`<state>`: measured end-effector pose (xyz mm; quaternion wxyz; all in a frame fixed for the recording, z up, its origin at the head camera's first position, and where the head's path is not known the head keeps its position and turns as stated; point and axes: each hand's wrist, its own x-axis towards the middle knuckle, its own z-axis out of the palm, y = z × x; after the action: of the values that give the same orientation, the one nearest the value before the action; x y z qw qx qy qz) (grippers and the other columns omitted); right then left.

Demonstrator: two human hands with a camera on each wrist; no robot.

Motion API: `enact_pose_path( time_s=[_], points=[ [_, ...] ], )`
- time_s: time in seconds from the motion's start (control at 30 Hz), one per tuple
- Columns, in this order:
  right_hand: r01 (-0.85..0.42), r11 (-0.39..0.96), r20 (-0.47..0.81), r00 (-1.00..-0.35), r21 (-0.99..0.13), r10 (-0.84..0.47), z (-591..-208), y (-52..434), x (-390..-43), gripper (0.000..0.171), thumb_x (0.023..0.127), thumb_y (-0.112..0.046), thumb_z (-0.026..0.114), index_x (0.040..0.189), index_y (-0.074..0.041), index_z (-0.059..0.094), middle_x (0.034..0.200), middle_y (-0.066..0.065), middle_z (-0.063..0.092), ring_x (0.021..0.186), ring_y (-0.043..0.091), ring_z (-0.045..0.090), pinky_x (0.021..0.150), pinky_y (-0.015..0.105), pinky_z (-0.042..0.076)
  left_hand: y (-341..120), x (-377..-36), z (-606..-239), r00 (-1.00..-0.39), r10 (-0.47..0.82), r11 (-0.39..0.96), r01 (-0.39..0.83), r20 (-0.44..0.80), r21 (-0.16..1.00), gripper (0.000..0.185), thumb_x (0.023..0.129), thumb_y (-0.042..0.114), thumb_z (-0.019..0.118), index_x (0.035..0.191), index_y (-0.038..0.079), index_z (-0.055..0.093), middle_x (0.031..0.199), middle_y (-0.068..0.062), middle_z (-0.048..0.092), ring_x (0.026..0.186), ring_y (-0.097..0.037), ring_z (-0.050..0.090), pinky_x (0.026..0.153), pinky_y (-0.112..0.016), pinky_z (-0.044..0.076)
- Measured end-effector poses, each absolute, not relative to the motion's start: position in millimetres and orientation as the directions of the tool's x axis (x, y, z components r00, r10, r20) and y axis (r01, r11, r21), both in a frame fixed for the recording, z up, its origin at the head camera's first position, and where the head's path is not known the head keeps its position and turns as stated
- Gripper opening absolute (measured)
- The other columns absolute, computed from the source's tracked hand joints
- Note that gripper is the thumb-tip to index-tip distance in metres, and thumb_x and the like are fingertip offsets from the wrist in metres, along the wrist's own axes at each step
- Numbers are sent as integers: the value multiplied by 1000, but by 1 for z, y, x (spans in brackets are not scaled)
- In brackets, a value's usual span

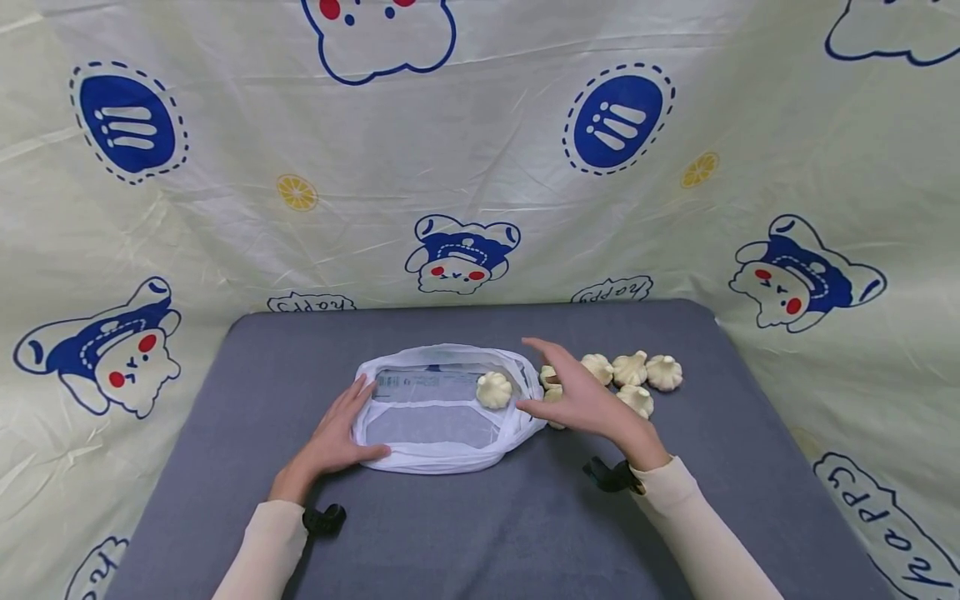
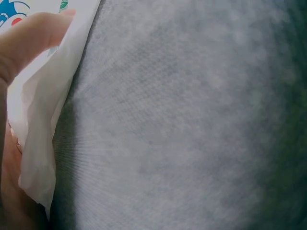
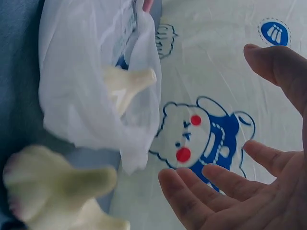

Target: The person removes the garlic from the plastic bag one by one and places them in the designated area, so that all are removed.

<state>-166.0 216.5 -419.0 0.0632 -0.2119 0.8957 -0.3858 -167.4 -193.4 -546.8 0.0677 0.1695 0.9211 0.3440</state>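
Note:
A white plastic bag (image 1: pixel 450 461) lies on the table with its mouth spread wide. One garlic bulb (image 1: pixel 494 390) sits inside, towards the bag's right end. My left hand (image 1: pixel 335 433) holds the bag's left end, thumb over the near rim and fingers along the far side. In the left wrist view the thumb (image 2: pixel 36 38) lies across the white plastic. My right hand (image 1: pixel 581 396) hovers at the bag's right end, thumb and fingers spread apart, holding nothing. Several garlic bulbs (image 1: pixel 630 368) lie beyond and beneath it, some partly hidden by the hand.
The grey cloth-covered table (image 1: pixel 480 542) reaches to a pale printed curtain (image 1: pixel 495 150) at the back and sides. A loose garlic bulb (image 3: pixel 53 179) stands close to the bag's outer wall in the right wrist view. Both wrists carry dark straps with cameras.

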Motion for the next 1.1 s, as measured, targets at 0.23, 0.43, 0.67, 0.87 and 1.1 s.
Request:
enact_pose_path(
  time_s=[0.23, 0.43, 0.67, 0.87, 1.1],
  points=[
    [-277, 567, -49, -869, -776, -492, -423, 195, -178, 89, 90, -34, 81, 161, -14, 31, 164, 13, 34, 143, 41, 45, 109, 57, 48, -194, -166, -547, -934, 357, 707, 262, -11, 657, 110, 78, 51, 81, 164, 10, 26, 174, -13, 12, 156, -46, 15, 118, -74, 18],
    [-286, 575, -79, -846, -767, -527, -434, 187, -188, 87, 91, -32, 80, 161, -11, 32, 164, 12, 36, 140, 40, 49, 107, 55, 50, -193, -165, -545, -934, 356, 697, 259, -9, 668, 110, 77, 51, 81, 164, 10, 26, 174, -13, 12, 156, -46, 15, 118, -74, 17],
    [-312, 624, -130, -819, -716, -559, -445, 181, -197, 84, 91, -38, 77, 159, -9, 36, 159, 17, 43, 139, 37, 50, 109, 57, 47, -194, -165, -546, -935, 354, 702, 260, -8, 663, 112, 77, 51, 83, 164, 10, 26, 174, -13, 13, 156, -46, 16, 118, -74, 17],
    [-329, 661, -160, -808, -675, -566, -447, 172, -200, 78, 92, -37, 77, 155, -6, 42, 151, 18, 54, 138, 34, 53, 110, 54, 47, -195, -166, -546, -935, 355, 707, 260, -12, 658, 112, 76, 51, 83, 164, 10, 26, 174, -12, 12, 156, -45, 16, 119, -73, 18],
    [-347, 627, -151, -784, -698, -602, -447, 157, -204, 76, 91, -40, 78, 152, -8, 46, 149, 14, 55, 136, 31, 55, 107, 52, 50, -195, -167, -545, -934, 356, 706, 255, -19, 660, 112, 77, 52, 83, 164, 12, 25, 174, -12, 11, 156, -45, 15, 118, -74, 17]
  ],
)
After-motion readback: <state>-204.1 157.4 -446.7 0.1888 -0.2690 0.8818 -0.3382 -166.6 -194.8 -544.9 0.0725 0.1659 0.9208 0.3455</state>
